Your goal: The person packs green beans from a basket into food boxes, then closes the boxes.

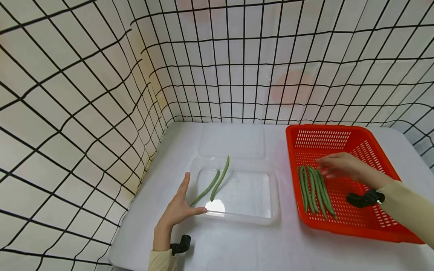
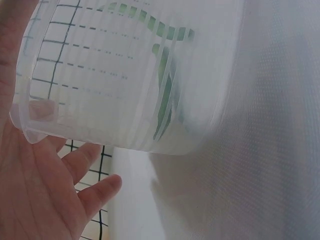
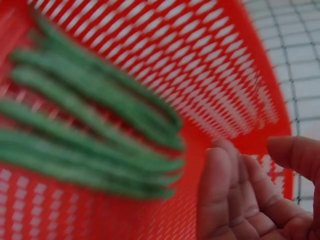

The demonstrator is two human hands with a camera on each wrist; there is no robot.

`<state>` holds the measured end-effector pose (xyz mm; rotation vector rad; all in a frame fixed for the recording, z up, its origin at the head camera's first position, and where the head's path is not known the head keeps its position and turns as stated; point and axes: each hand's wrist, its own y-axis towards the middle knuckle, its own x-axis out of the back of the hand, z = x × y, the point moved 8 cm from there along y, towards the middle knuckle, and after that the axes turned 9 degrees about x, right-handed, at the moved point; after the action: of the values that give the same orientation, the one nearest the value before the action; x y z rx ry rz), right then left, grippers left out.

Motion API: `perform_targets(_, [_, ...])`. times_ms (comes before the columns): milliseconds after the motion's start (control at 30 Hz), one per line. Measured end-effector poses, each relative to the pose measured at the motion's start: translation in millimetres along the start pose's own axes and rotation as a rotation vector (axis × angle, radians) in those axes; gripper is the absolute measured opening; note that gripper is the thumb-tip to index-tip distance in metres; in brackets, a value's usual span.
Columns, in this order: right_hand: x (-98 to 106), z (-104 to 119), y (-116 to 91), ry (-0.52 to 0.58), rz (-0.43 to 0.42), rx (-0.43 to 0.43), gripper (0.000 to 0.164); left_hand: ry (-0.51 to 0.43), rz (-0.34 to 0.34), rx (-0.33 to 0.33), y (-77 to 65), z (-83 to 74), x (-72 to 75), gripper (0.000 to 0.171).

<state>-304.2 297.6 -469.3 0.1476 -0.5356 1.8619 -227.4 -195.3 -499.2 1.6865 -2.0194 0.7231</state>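
Note:
A clear plastic container [image 1: 237, 220] stands on the table with two green beans [image 1: 220, 180] inside, leaning toward its left side. My left hand [image 1: 181, 207] is at its front left corner, thumb and fingers spread wide and fairly straight along the rim. In the left wrist view, the container's ribbed wall [image 2: 100, 100] lies close by the palm, the beans showing through it. Over the red basket [image 1: 339, 229] is my right hand [image 1: 339, 166], holding nothing. Its fingers are loosely bent and apart from the thumb. Several green beans [image 3: 95, 120] lie side by side in the basket, left of that hand.
A flat translucent lid [image 1: 231, 140] lies behind the container on the white table [image 1: 230, 248]. Black netting [image 1: 223, 67] hangs in front of the pale walls at the left, back and right.

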Motion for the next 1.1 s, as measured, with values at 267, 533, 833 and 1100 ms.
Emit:
perform_targets(267, [5, -44, -9, -0.05, 0.072, -0.069, 0.055, -0.008, 0.0, -0.014, 0.3, -1.1, -0.4, 0.131])
perform_targets(533, [-5, -66, -12, -0.052, 0.111, -0.149, 0.039, -0.005, 0.0, -0.009, 0.5, 0.3, -0.6, 0.131])
perform_targets(833, [-14, -72, -11, -0.022, 0.092, -0.173, 0.03, -0.009, -0.001, -0.011, 1.0, 0.7, -0.7, 0.131])
perform_targets(1100, [-18, -72, -10, 0.019, 0.081, -0.196, 0.026, -0.015, 0.0, -0.01, 0.4, 2.1, -0.9, 0.13])
